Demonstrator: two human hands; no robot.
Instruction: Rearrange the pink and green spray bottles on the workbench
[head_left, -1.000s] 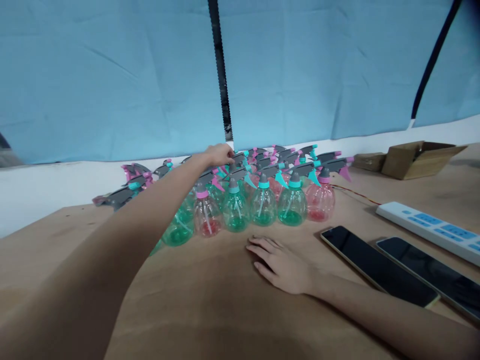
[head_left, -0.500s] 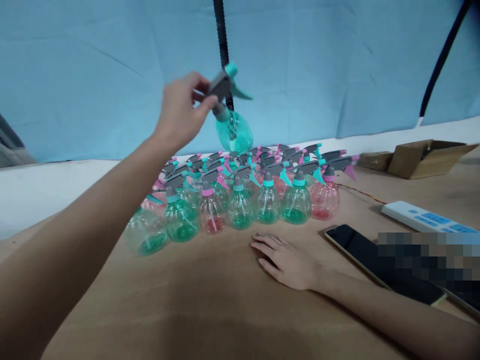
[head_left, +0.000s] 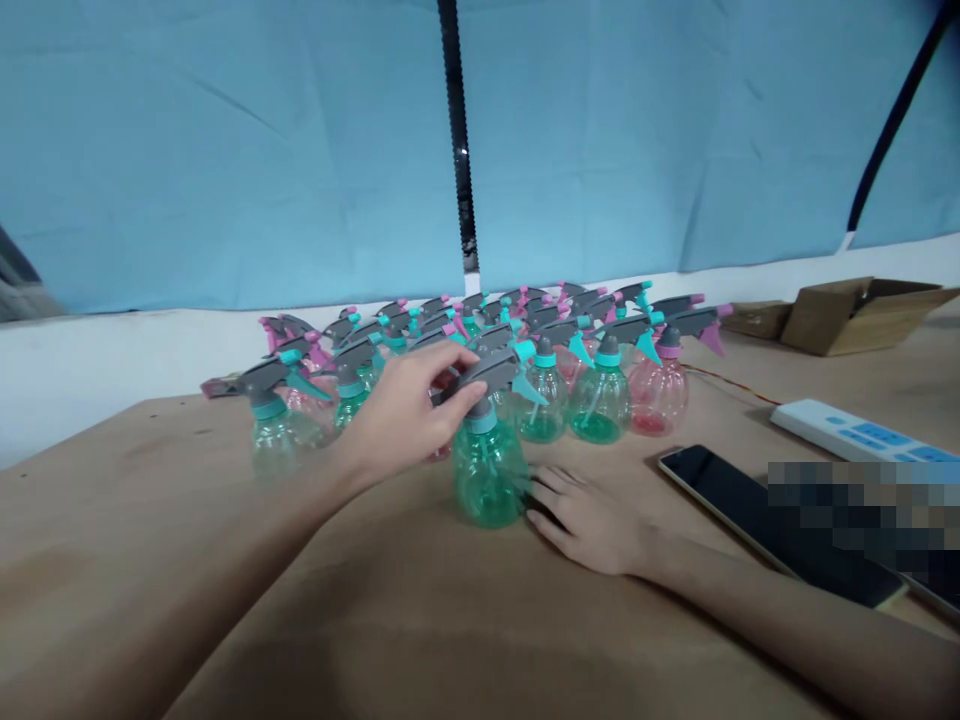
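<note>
My left hand (head_left: 420,405) pinches the grey spray head of a green bottle (head_left: 491,475) with a turquoise collar and trigger. The bottle is upright, low over or on the wooden table (head_left: 352,620), in front of the others. My right hand (head_left: 585,515) lies on the table just right of it, fingers spread and holding nothing. Behind stand several rows of spray bottles, among them a pink one (head_left: 658,395) at the right end, a green one (head_left: 600,400) beside it and a pale green one (head_left: 277,440) at the left.
A black phone (head_left: 772,525) lies right of my right hand, partly beside a blurred patch. Behind it are a white power strip (head_left: 862,435) with a thin cable and an open cardboard box (head_left: 836,320). A blue cloth (head_left: 300,150) hangs behind the table.
My left hand has come down with the green bottle from high above the rows to table level in front of them. My right hand stays flat on the table.
</note>
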